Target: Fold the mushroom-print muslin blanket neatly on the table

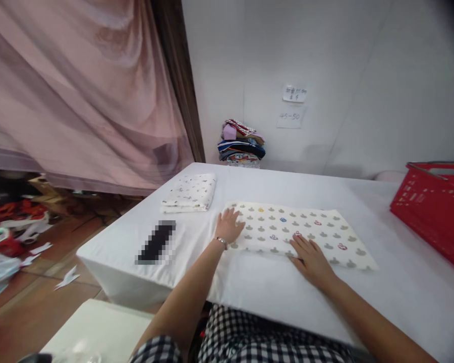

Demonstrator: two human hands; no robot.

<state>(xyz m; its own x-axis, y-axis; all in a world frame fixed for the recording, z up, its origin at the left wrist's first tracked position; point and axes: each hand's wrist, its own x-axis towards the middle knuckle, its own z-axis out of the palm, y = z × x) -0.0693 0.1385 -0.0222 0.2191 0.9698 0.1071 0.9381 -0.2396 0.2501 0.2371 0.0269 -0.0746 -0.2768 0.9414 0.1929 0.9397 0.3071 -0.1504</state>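
Note:
A white cloth (302, 222) printed with grey shapes and a few coloured ones lies folded into a long flat strip on the white-covered table (257, 290). On its left end rests my left hand (229, 227), fingers spread, a bracelet at the wrist. My right hand (310, 258) lies flat on the cloth's near edge, right of its middle, with fingers stretched out. Neither hand grips the fabric. Farther left, a second white cloth (191, 192) with small dark prints sits folded into a neat stack.
A red plastic basket (435, 212) stands at the table's right side. Toward the front left lies a pixelated dark object (157, 243). Folded clothes (242, 141) are piled beyond the back edge, near paper notes (290, 117) on the wall. A pink curtain (91, 91) hangs at left.

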